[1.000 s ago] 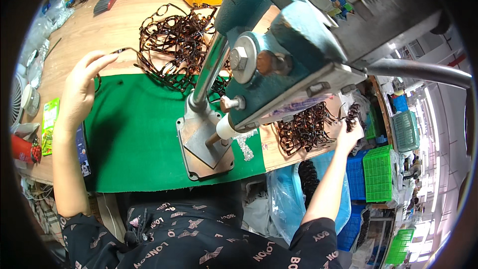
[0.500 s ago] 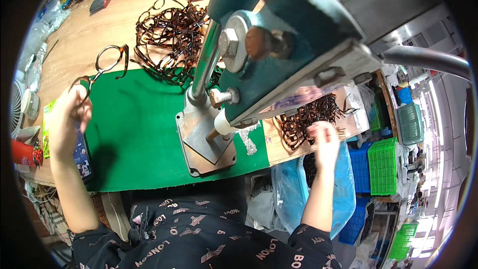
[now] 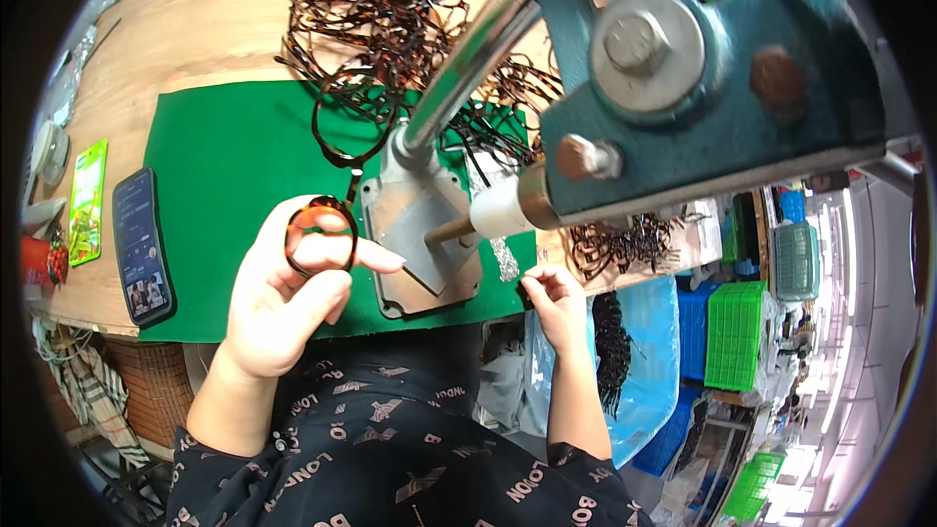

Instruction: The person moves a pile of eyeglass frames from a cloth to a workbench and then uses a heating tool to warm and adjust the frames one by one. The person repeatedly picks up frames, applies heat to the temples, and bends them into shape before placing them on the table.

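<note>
My left hand (image 3: 268, 317) is closed on a tortoiseshell eyeglass frame (image 3: 353, 185). One rim circles its fingers, while the other rim extends up over the green mat. Its index finger points at the metal base (image 3: 392, 295) of a teal press (image 3: 703, 127). A rod with a white collar (image 3: 496, 210) comes down at a slant to the dark square plate (image 3: 420, 239) on that base. My right hand (image 3: 559, 310) is pinched at the mat's right front edge. Whatever is between those fingertips is too small to make out.
Tangled tortoiseshell frames (image 3: 376, 24) lie behind the green mat (image 3: 224, 176). Dark eyeglass parts (image 3: 625, 244) are heaped at the right. A phone (image 3: 143, 249) and a green packet (image 3: 88, 200) lie left. Below the right edge hangs a blue bag-lined bin (image 3: 649, 351) beside a green crate (image 3: 734, 332).
My left hand has brought the eyeglass frame rightward from the mat's left edge to beside the press. My right hand has come left from the heap of parts. The view has shifted.
</note>
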The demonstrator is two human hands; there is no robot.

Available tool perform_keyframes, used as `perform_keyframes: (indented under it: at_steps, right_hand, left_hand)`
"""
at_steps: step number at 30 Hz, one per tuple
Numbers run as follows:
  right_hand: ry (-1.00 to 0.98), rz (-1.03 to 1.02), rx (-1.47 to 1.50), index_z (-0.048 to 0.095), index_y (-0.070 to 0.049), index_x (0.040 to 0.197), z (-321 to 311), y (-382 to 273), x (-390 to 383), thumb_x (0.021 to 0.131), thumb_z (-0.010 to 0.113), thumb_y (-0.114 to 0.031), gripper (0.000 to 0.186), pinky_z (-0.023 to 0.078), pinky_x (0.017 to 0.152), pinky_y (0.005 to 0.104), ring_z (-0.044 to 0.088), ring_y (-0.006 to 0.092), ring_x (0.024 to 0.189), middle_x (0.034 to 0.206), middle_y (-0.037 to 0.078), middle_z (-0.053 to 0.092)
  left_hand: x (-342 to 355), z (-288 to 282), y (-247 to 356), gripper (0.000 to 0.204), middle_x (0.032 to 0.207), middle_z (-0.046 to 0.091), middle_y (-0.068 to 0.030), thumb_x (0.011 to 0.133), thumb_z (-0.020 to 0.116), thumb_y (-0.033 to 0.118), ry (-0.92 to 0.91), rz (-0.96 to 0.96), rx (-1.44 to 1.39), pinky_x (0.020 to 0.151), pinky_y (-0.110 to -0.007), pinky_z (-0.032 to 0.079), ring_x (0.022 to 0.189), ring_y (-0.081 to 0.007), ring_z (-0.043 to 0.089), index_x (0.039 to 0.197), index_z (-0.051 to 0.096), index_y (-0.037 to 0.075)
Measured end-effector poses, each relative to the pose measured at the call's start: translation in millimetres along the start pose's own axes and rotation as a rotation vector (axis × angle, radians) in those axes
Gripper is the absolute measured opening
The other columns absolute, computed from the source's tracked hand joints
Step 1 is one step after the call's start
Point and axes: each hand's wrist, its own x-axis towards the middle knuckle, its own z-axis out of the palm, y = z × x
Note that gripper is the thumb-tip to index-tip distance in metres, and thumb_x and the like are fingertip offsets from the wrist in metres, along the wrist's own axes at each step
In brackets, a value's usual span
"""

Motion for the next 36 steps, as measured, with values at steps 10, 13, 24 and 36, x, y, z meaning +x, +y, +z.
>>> perform_keyframes:
  at_steps: [10,13,24,36]
  right_hand:
    - [-0.138,-0.277,-0.432,0.058,0.001,0.081,10,-26,6,0.075,0.063,0.005,0.009,0.045,0.064,0.0224,0.054,0.0115,0.072,0.082,0.005,0.055]
    - [-0.165,-0.299,-0.523,0.058,0.001,0.081,9,-26,5,0.074,0.064,0.004,0.009,0.046,0.063,0.0232,0.055,0.0133,0.071,0.081,0.006,0.055]
    - [-0.183,-0.473,-0.772,0.056,0.001,0.078,20,-26,10,0.073,0.063,0.005,0.009,0.045,0.061,0.0248,0.054,0.0164,0.068,0.076,0.007,0.054]
    - [-0.152,-0.276,-0.583,0.058,0.000,0.081,4,-20,4,0.074,0.065,0.002,0.010,0.046,0.060,0.0235,0.056,0.0145,0.068,0.078,0.007,0.056]
  left_hand:
    - [-4,5,1,0.080,0.102,0.050,-0.0185,0.071,0.063,0.005,0.139,0.117,-0.066,0.056,-0.016,0.036,0.060,-0.0081,0.043,0.137,0.018,0.003]
    - [-7,6,2,0.079,0.103,0.050,-0.0208,0.069,0.060,0.001,0.085,0.058,-0.086,0.058,-0.017,0.038,0.062,-0.0079,0.042,0.136,0.018,0.002]
    - [-5,4,-4,0.078,0.104,0.052,-0.0204,0.066,0.051,-0.010,0.018,0.066,-0.041,0.062,-0.018,0.038,0.069,-0.0075,0.036,0.136,0.018,0.001]
    - [-5,5,-6,0.077,0.106,0.052,-0.0183,0.069,0.054,-0.007,0.006,0.026,-0.034,0.066,-0.018,0.039,0.069,-0.0070,0.036,0.137,0.019,0.000]
